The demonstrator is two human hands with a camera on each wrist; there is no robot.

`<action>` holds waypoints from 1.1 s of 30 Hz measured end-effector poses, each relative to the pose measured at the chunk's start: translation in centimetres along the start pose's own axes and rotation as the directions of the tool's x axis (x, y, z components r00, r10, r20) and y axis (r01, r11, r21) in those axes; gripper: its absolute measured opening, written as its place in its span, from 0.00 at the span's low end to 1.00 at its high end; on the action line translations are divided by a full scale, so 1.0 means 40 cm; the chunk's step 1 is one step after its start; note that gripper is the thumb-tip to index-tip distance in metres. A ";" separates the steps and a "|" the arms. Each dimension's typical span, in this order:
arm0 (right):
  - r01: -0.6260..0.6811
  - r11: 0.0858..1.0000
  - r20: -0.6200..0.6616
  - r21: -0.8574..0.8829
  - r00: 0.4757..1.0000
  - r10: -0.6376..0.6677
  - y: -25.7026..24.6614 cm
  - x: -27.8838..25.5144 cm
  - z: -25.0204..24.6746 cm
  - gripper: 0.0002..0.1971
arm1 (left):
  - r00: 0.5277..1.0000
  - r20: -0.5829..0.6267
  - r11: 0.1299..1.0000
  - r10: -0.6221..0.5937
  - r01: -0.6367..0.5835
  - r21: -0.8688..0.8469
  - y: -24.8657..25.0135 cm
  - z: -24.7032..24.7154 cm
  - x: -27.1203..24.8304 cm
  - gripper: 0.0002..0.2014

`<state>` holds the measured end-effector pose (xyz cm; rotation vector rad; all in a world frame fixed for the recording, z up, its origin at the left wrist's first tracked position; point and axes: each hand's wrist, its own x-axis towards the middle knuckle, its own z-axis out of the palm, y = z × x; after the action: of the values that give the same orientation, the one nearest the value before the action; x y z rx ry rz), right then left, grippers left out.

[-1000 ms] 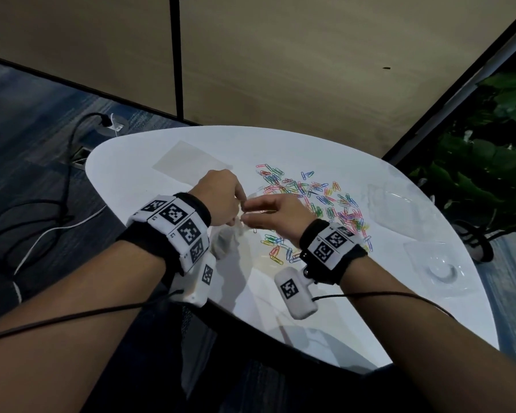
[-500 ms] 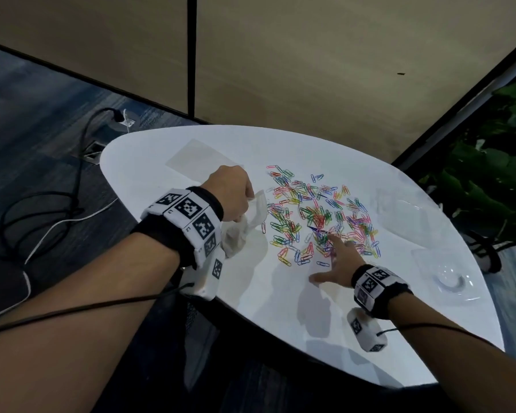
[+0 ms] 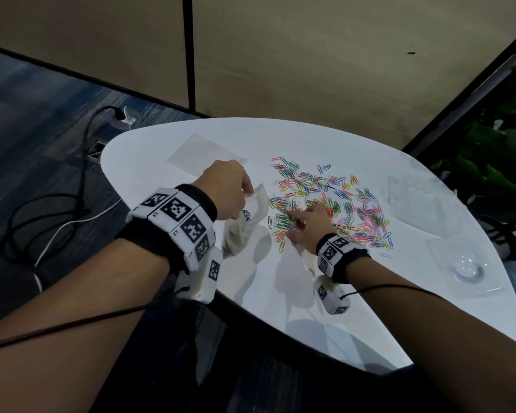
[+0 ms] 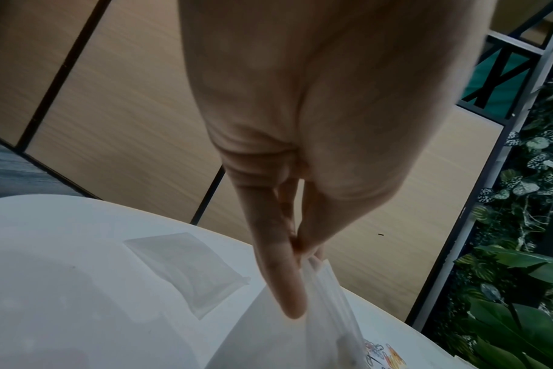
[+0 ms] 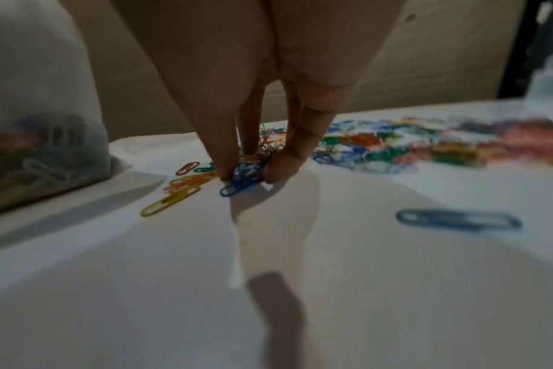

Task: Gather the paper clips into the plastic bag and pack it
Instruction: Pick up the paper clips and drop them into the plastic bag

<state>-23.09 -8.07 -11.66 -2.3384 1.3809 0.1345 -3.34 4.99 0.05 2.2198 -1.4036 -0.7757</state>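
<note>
Left hand pinches translucent plastic bag; right hand pinches colourful paper clips.

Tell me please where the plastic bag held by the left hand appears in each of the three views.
Head: plastic bag left of centre, under the left hand.
Left wrist: bottom centre, hanging from the fingers.
Right wrist: far left edge, clips inside.
Shared landmark: the paper clips on the white table.

Small translucent plastic bag stands upright, some clips inside; multicoloured wire paper clips scattered just right.
</note>
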 end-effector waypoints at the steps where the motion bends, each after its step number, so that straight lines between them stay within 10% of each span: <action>1: 0.035 0.998 -0.017 -0.046 0.999 -0.035 -0.002 0.004 -0.001 0.25 | 1.000 0.003 1.000 -0.002 0.002 -0.003 -0.002 0.000 0.001 0.15; 8: 0.033 0.987 -0.018 -0.158 0.999 -0.037 -0.001 0.012 -0.031 0.08 | 1.000 0.002 1.000 -0.013 0.013 -0.015 -0.003 0.004 0.003 0.15; 13: -0.186 0.963 -0.026 0.195 0.981 0.194 0.054 0.026 -0.079 0.05 | 1.000 0.003 0.999 -0.016 0.016 -0.034 0.001 0.002 -0.001 0.14; 17: -0.263 0.549 0.175 0.793 0.962 0.208 0.033 0.005 -0.158 0.05 | 1.000 0.005 0.999 -0.019 0.019 -0.034 0.007 0.004 -0.002 0.14; 22: -0.187 0.228 0.223 0.956 0.964 -0.144 -0.096 -0.051 -0.232 0.11 | 1.000 -0.002 0.999 -0.028 0.028 -0.037 0.012 0.007 -0.002 0.14; 27: -0.111 0.438 0.246 0.892 0.933 -0.263 -0.205 -0.089 -0.184 0.10 | 0.999 -0.010 0.996 -0.046 0.045 -0.080 0.014 0.008 -0.005 0.13; 33: 0.327 0.871 0.099 0.366 0.917 -0.386 -0.250 -0.080 -0.143 0.09 | 0.999 0.017 0.995 -0.037 0.038 -0.089 0.023 -0.006 -0.026 0.15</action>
<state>-16.89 -3.56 -2.50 -2.1804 0.7929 -0.0179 -4.18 5.56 1.02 2.1819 -1.3111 -0.8535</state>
